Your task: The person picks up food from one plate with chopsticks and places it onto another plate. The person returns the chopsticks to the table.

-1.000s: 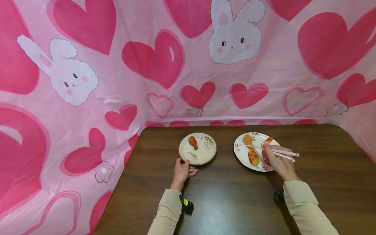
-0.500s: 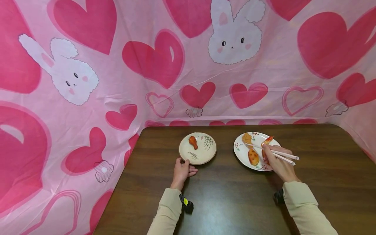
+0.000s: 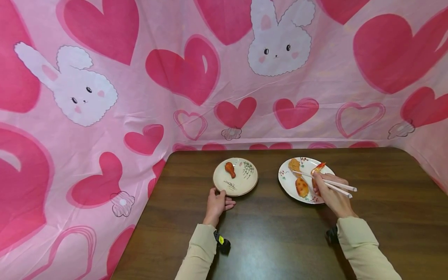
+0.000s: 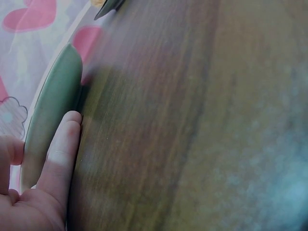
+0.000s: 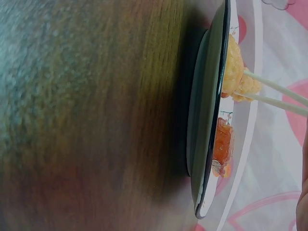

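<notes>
My left hand [image 3: 216, 206] grips the near rim of a small cream plate [image 3: 241, 184], which has a drumstick [image 3: 230, 170] on it. In the left wrist view, one finger [image 4: 62, 149] lies along the plate's green outer wall [image 4: 57, 91]. My right hand [image 3: 334, 196] holds a pair of white chopsticks [image 3: 337, 181] over a white floral plate [image 3: 285, 184]. Their tips meet a craggy fried piece [image 3: 294, 165] at that plate's far left. A browned oval piece [image 3: 301, 188] lies nearer me. A shrimp [image 3: 319, 167] is partly hidden behind my right fingers.
Both plates stand on a dark wooden table [image 3: 269, 233], toward its far edge, with bare wood between them. A pink cloth [image 3: 196, 124] with hearts and rabbits hangs behind and at the sides. Each wrist wears a small black camera [image 3: 224, 246].
</notes>
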